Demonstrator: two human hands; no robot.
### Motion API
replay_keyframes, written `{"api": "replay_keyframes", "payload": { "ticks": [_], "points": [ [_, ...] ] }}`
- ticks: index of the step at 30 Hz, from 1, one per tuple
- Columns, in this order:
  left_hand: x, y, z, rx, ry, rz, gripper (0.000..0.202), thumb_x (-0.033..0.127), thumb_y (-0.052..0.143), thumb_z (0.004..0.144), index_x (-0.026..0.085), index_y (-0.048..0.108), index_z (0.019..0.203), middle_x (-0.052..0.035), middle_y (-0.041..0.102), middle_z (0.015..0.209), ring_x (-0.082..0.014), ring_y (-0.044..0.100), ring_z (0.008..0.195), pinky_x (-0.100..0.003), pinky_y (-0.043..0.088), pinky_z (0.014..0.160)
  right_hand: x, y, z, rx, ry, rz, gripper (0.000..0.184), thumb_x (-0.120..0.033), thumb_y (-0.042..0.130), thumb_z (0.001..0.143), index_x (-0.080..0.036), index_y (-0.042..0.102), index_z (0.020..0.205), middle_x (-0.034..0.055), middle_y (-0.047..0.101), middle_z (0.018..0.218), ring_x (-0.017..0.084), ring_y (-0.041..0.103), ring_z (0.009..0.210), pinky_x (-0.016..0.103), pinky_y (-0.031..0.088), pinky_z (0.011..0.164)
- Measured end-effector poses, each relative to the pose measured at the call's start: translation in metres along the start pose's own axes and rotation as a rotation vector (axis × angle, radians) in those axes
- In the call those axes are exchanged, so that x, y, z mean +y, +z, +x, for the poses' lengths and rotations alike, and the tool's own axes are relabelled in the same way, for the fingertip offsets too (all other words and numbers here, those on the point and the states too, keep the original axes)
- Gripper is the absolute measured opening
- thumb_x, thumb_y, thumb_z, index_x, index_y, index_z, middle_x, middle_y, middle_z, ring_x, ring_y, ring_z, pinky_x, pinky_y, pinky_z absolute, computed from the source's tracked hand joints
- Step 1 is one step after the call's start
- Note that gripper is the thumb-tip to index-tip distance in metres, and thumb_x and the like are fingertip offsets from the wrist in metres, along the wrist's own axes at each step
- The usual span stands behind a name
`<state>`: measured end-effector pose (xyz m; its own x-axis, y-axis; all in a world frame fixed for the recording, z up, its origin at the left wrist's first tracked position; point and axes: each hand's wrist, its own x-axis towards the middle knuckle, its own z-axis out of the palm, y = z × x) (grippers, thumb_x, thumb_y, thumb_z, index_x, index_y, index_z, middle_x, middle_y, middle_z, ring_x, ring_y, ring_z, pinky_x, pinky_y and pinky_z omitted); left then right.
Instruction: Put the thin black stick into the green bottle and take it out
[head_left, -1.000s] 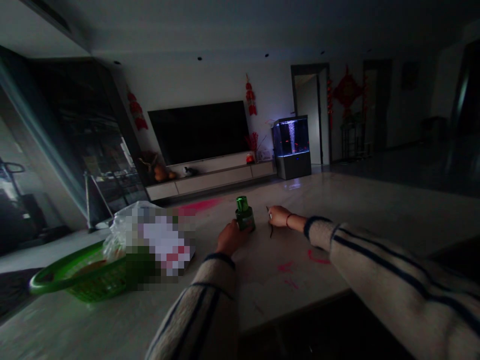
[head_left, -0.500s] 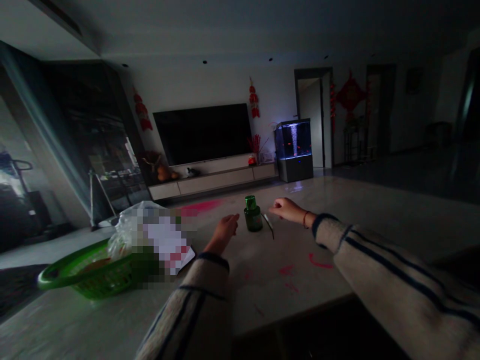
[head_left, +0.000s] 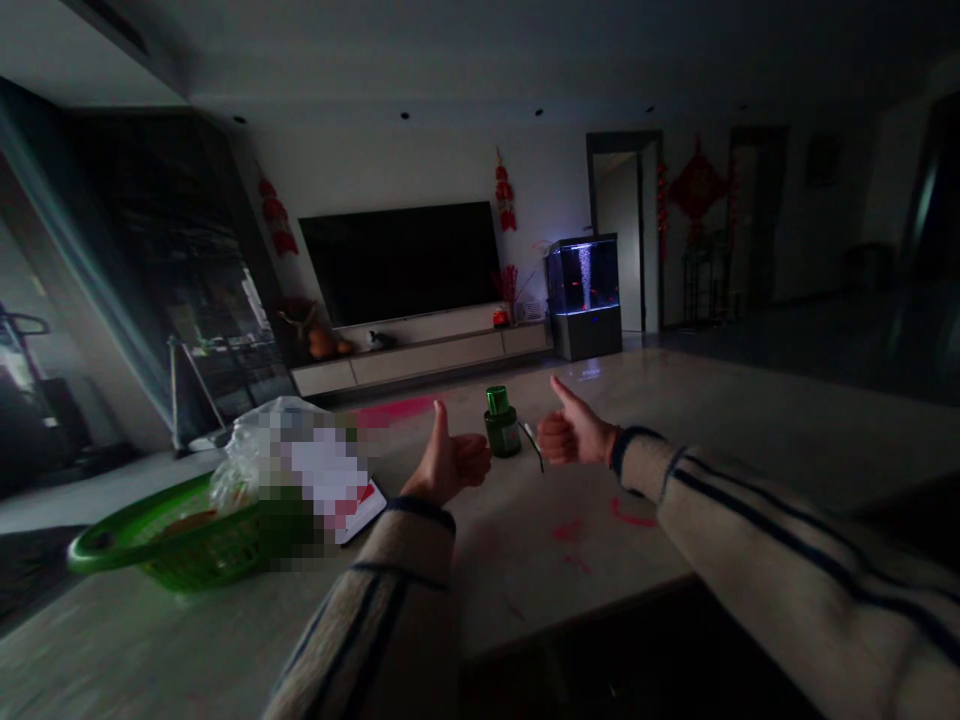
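A small green glass bottle (head_left: 502, 428) with a shiny green cap stands upright on the pale tabletop (head_left: 525, 560). Just left of it and nearer to me, my left hand (head_left: 452, 464) is closed in a fist with the thumb pointing up. On the other side, my right hand (head_left: 577, 432) makes the same thumbs-up shape, fingers curled in. Neither fist shows anything in it. Between the bottle and my right hand lies a thin dark stick-like piece with a whitish part (head_left: 537, 450); what it is I cannot make out.
To the left is a green plastic basket (head_left: 105, 545) with a clear plastic bag (head_left: 244, 455) in it. A flat, partly blurred-out item (head_left: 367, 518) lies beside it. Pink-red marks (head_left: 568, 530) stain the table. Beyond stand a lit fish tank (head_left: 585, 280) and a television (head_left: 401, 262).
Both thumbs have gone up from the closed hands, and the fists have turned thumb-side up. The bottle stays in place; the view has shifted slightly.
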<state>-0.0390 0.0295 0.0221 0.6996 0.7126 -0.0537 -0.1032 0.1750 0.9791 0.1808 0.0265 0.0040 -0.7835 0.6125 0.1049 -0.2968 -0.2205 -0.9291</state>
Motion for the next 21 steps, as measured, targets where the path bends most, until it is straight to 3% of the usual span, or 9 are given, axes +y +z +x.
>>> {"api": "replay_keyframes", "payload": {
  "ticks": [3,5,9,12,14,17,19,21],
  "points": [
    [-0.013,-0.001,0.01,0.005,-0.215,0.093,0.067,0.087,0.009,0.052,0.022,0.02,0.039,0.0061,0.017,0.036,-0.0052,0.012,0.032,-0.021,0.008,0.034,0.013,-0.006,0.006,-0.1,0.181,0.01,0.064,-0.08,0.001,0.065,-0.022,0.017,0.043,-0.005,0.022,0.035,0.007,0.023,0.033,0.022,0.023,0.033],
    [-0.018,-0.001,0.014,0.0,-0.257,0.113,0.067,0.088,0.008,0.051,0.023,0.021,0.04,0.0061,0.017,0.036,-0.0054,0.011,0.032,-0.022,0.008,0.034,0.017,-0.008,0.007,-0.102,0.21,0.011,0.064,-0.08,0.002,0.065,-0.021,0.018,0.043,-0.0045,0.024,0.035,0.007,0.025,0.033,0.022,0.025,0.034],
    [-0.017,0.0,0.013,-0.017,-0.227,0.124,0.068,0.087,0.007,0.051,0.023,0.022,0.039,0.0056,0.018,0.037,-0.0059,0.012,0.032,-0.023,0.009,0.035,0.014,-0.007,0.005,-0.079,0.178,0.006,0.064,-0.08,0.005,0.065,-0.021,0.018,0.042,-0.0043,0.025,0.034,0.007,0.025,0.033,0.022,0.026,0.035],
    [-0.013,0.0,0.01,0.064,-0.126,0.119,0.068,0.086,0.007,0.055,0.022,0.024,0.039,0.0049,0.019,0.036,-0.0064,0.015,0.033,-0.022,0.011,0.036,0.009,-0.008,0.004,-0.005,0.112,-0.03,0.063,-0.079,0.003,0.067,-0.022,0.017,0.043,-0.0046,0.024,0.034,0.007,0.024,0.032,0.021,0.024,0.034],
    [-0.01,-0.002,0.01,0.207,-0.018,0.135,0.069,0.084,0.007,0.058,0.021,0.027,0.039,0.0046,0.021,0.036,-0.0066,0.016,0.034,-0.022,0.013,0.036,0.007,-0.01,0.006,0.135,0.023,-0.076,0.062,-0.077,0.005,0.069,-0.022,0.018,0.044,-0.0055,0.022,0.034,0.006,0.021,0.031,0.02,0.02,0.032],
    [-0.01,-0.01,0.012,0.531,0.137,0.163,0.068,0.078,0.013,0.066,0.019,0.037,0.044,0.0035,0.031,0.038,-0.0069,0.024,0.035,-0.022,0.021,0.039,0.007,-0.015,0.011,0.509,-0.126,-0.24,0.057,-0.068,0.024,0.076,-0.02,0.027,0.046,-0.0074,0.024,0.035,0.005,0.019,0.03,0.019,0.016,0.032],
    [-0.012,-0.017,0.013,0.775,0.196,0.169,0.056,0.066,0.026,0.074,0.018,0.045,0.053,0.0024,0.043,0.047,-0.0075,0.034,0.04,-0.021,0.03,0.044,0.009,-0.019,0.014,0.758,-0.215,-0.408,0.045,-0.055,0.041,0.077,-0.018,0.039,0.052,-0.0074,0.033,0.039,0.005,0.026,0.032,0.018,0.021,0.034],
    [-0.014,-0.023,0.015,0.937,0.176,0.185,0.035,0.048,0.041,0.076,0.017,0.049,0.061,0.0005,0.054,0.059,-0.0084,0.044,0.049,-0.021,0.037,0.051,0.011,-0.023,0.019,0.887,-0.283,-0.543,0.029,-0.041,0.051,0.075,-0.017,0.047,0.061,-0.0057,0.044,0.047,0.006,0.038,0.038,0.019,0.03,0.039]
  ]
}}
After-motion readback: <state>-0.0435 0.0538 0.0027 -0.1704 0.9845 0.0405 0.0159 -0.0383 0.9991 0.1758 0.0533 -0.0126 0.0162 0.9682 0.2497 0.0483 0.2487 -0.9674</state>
